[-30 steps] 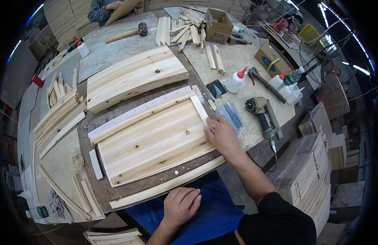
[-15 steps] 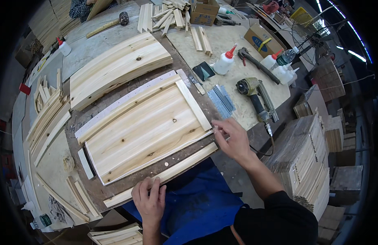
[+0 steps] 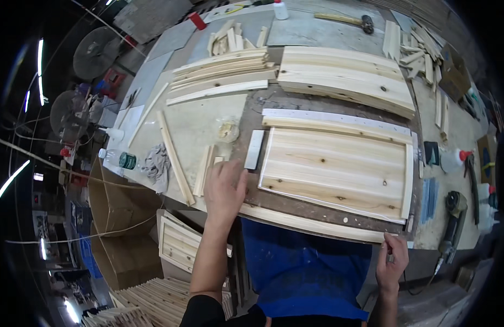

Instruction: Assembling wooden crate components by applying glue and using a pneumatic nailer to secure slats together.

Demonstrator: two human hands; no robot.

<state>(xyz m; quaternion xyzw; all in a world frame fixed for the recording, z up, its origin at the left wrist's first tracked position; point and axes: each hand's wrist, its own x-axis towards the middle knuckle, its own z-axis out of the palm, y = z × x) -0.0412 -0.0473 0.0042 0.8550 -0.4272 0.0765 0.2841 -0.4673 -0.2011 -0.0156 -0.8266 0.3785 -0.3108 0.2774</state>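
Note:
My left hand (image 3: 225, 188) reaches over short wooden strips (image 3: 203, 170) left of the panel. Its thumb stands apart from the fingers, and whether it touches a strip is hard to see. My right hand (image 3: 392, 259), fingers curled in, is at the right end of a long wooden strip (image 3: 323, 224) along the table's front edge. What those fingers hold, if anything, is hidden. Between the hands lies a flat knotty wood panel (image 3: 333, 169), with a curved rail (image 3: 339, 128) along its far edge and a narrow strip (image 3: 408, 180) on its right edge.
Stacked curved boards (image 3: 344, 76) stand behind the panel, with curved strips (image 3: 222, 79) to their left. On the right are a nail gun (image 3: 452, 220), grey nail strips (image 3: 428, 199) and a glue bottle (image 3: 453, 159). A small pale block (image 3: 254, 149) sits beside the panel.
The view has swung left. My left hand has left the long front strip for the short strips. My right hand has moved from the panel's corner to the front strip's right end.

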